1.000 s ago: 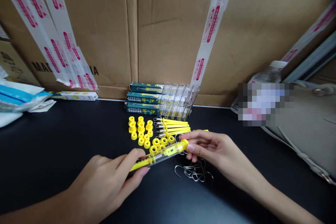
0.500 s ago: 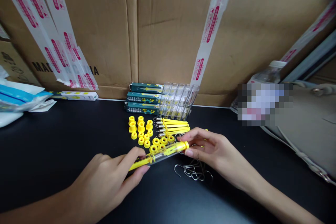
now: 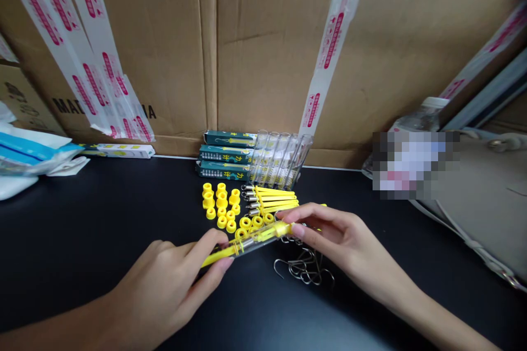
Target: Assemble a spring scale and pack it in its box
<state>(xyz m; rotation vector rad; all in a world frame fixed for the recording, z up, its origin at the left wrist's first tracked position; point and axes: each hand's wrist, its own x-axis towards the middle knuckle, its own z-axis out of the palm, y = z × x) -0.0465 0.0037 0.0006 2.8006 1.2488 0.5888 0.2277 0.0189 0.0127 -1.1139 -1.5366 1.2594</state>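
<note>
A partly built spring scale (image 3: 263, 237), a clear tube with yellow parts and a metal spring inside, is held at a slant above the black table. My left hand (image 3: 177, 274) closes thumb and fingers round its lower left end, where a yellow strip shows. At the upper right end, my right hand (image 3: 333, 233) pinches the yellow end piece (image 3: 282, 228); its fingertips hide part of this. A curved bit of metal shows beside those fingers. Below lies a pile of metal hooks (image 3: 304, 269). Behind the tube are yellow rings (image 3: 257, 221) and yellow strips with springs (image 3: 274, 197).
Several yellow caps (image 3: 221, 200) stand left of the strips. Clear tubes (image 3: 280, 159) lean against green boxes (image 3: 222, 170), before a large carton (image 3: 263, 38). A bottle (image 3: 424, 118) and a beige bag (image 3: 486, 214) are at right, a plastic packet (image 3: 33, 148) at left.
The fingers of my right hand have closed further over the yellow end piece, covering more of its tip. My left hand keeps its hold almost unchanged.
</note>
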